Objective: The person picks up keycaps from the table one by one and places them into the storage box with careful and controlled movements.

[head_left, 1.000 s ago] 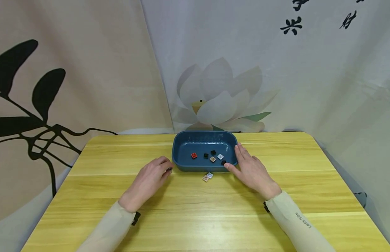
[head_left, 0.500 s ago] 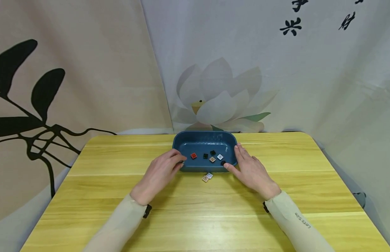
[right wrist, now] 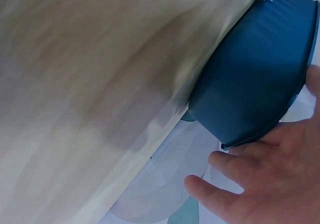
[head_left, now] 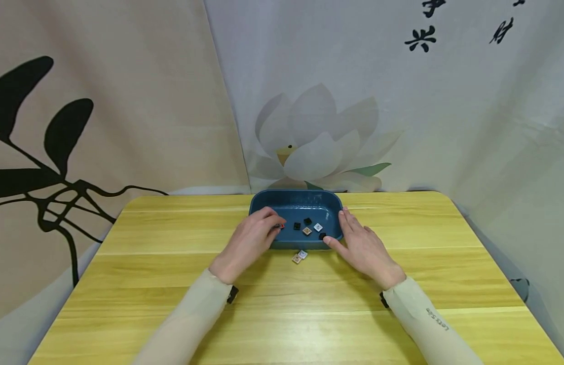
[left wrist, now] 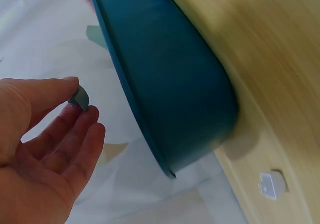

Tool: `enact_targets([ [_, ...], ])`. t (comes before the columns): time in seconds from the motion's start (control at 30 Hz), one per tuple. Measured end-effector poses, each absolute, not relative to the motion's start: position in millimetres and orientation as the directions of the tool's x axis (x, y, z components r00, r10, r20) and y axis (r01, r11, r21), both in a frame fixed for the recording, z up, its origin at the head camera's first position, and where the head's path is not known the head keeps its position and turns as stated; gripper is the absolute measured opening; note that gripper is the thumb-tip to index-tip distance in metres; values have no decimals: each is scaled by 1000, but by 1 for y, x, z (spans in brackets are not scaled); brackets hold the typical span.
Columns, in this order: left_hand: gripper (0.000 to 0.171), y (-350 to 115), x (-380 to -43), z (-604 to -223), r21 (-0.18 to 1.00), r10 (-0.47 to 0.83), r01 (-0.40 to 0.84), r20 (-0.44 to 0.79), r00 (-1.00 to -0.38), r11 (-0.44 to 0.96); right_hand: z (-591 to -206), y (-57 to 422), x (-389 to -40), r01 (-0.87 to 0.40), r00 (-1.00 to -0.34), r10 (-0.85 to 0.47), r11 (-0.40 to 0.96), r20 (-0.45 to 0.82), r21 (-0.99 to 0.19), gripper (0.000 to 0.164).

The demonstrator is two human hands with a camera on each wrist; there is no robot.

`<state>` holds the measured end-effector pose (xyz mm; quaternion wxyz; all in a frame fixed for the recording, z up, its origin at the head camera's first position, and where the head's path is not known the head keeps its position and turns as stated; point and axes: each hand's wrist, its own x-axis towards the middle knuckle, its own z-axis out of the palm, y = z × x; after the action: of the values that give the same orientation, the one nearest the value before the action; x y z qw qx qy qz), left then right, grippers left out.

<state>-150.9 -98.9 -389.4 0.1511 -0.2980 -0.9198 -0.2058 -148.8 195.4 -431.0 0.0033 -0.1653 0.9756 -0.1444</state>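
My left hand (head_left: 252, 238) is over the left part of a blue tray (head_left: 295, 244). In the left wrist view, its thumb and index finger pinch a small dark grey-green piece (left wrist: 81, 99), which looks like a keycap. A red piece (head_left: 282, 226) in the tray is mostly hidden behind the fingertips. My right hand (head_left: 366, 251) rests against the tray's right end, fingers straight along the side and thumb at the front rim. Inside the tray lie black pieces (head_left: 297, 226), a tan one (head_left: 306, 231) and a white one (head_left: 317, 227).
On the wooden table (head_left: 309, 314), a white piece (head_left: 302, 254) and a tan piece (head_left: 297, 259) lie just in front of the tray. The left wrist view shows a pale pronged piece (left wrist: 273, 184) on the table. Behind hangs a printed curtain (head_left: 336, 101).
My left hand has moved right, from beside the tray's left end to over its inside, carrying the small dark piece. The right hand has stayed at the tray's right end.
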Motion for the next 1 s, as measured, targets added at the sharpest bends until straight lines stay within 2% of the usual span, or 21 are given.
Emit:
enact_targets([
  [0.27,16,-88,-163,-395,310,476,575,341,-811,757,-431,195,-149,-321,-945,-324,903,38,-286,100],
  [0.57,20,-78,-178,-400,357,455,498,202,-867,790,-430,195,-149,-328,-943,-328,900,50,-288,97],
  [1.0,19,-68,-200,-409,353,489,486,89,-868,799,-429,195,-148,-318,-946,-324,903,29,-288,97],
])
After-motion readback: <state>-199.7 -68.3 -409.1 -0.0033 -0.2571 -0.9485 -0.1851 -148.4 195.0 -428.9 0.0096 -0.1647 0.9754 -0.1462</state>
